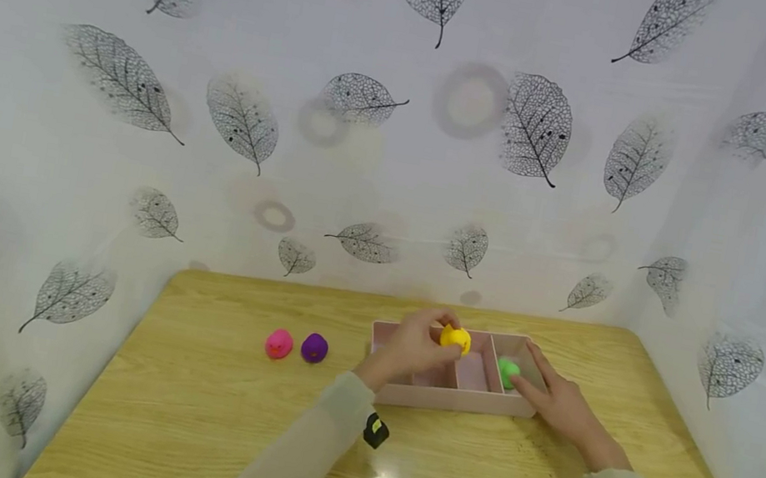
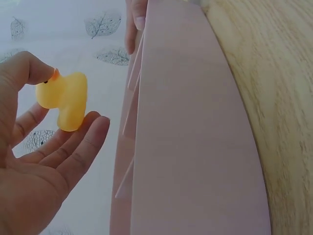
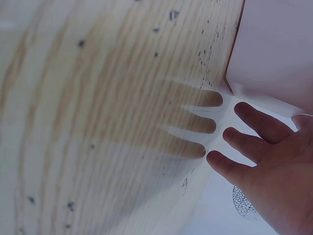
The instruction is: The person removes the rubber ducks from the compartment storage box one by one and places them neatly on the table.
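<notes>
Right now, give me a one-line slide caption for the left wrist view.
Left hand pinches a yellow rubber duck beside the pink tray on the wooden table.

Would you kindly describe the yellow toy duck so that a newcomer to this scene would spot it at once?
On the wooden table stands a pink tray split into compartments. Above its middle, the left hand pinches a small yellow duck. It is the only yellow toy and the only one off the table; the pink and purple toys sit left of the tray.
</notes>
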{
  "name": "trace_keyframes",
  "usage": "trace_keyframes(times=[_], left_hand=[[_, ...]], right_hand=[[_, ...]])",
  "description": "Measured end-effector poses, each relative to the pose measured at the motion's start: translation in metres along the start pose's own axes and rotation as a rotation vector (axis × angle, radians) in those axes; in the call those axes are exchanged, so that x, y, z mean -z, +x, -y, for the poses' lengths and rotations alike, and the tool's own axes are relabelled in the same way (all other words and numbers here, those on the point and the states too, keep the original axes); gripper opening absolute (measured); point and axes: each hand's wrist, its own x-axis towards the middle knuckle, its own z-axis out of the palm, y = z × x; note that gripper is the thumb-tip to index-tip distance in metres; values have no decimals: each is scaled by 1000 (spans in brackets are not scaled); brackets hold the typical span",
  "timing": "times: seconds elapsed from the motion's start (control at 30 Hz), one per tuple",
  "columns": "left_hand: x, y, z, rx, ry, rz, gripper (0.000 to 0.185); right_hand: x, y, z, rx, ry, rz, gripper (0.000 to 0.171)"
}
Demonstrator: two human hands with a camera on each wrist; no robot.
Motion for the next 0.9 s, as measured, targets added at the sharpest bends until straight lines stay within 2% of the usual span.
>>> trace_keyframes(times=[0.2, 0.5, 0.7, 0.9], left_hand=[[9, -3, 8, -4, -1, -75, 27], [27, -7, 21, -8, 30, -146, 35], [40, -12, 25, 0, 49, -172, 36], [55, -19, 30, -28, 18, -194, 32]], right_hand=[[0, -1, -1, -2, -1, 5, 88], [0, -1, -2, 10, -3, -1, 87], [0, -1, -1, 4, -7, 2, 87], [1, -1, 1, -5, -6, 5, 87]])
